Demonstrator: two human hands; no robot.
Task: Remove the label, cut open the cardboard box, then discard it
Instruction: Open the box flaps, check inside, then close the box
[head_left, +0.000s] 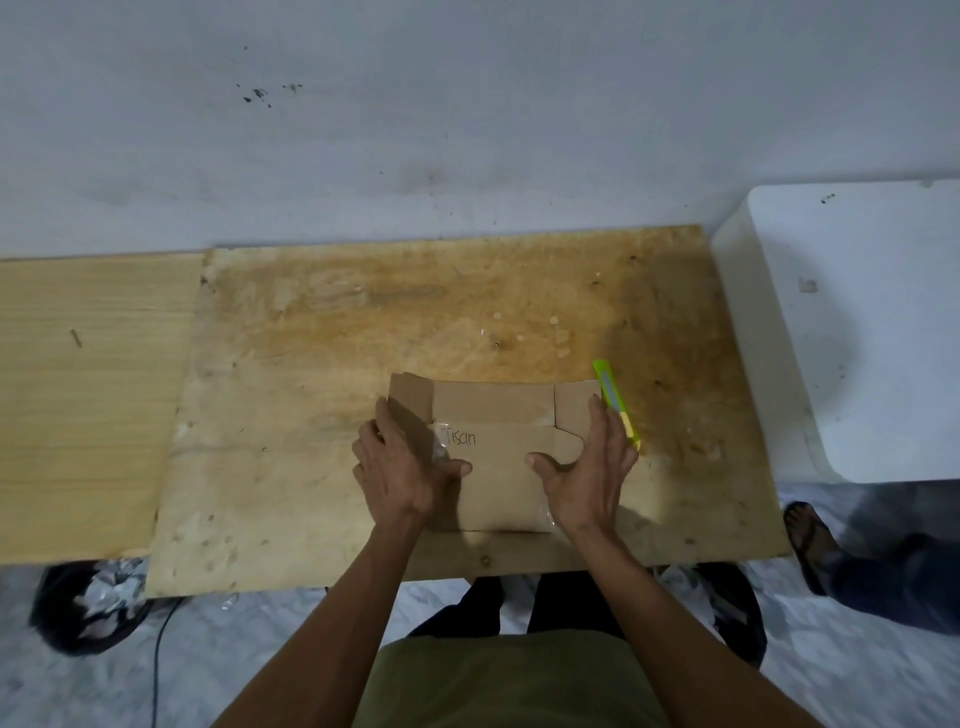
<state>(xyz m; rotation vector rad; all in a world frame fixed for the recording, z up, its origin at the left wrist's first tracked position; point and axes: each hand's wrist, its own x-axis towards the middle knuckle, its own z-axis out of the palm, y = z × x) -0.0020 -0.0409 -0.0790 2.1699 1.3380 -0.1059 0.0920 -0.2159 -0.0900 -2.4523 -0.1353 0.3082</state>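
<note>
A grey, stained wall backs a worn plywood bench (322, 364), with a paler wooden panel (88, 395) adjoining it on the left. Below the bench's left corner, a dark bin (78, 608) holds crumpled scraps. Near the bench's front edge lies the cardboard box (498, 467), flattened, flaps spread at its far side and handwriting on its top face. The left hand (400, 467) lies open on the box's left part, fingers spread, thumb pointing inward; its grip closes on nothing. The right hand (587, 467) likewise presses flat and open on the right part. Just beside that hand, touching the box's right edge, rests a green utility knife (615, 402). A white container (857, 322) stands further right.
</note>
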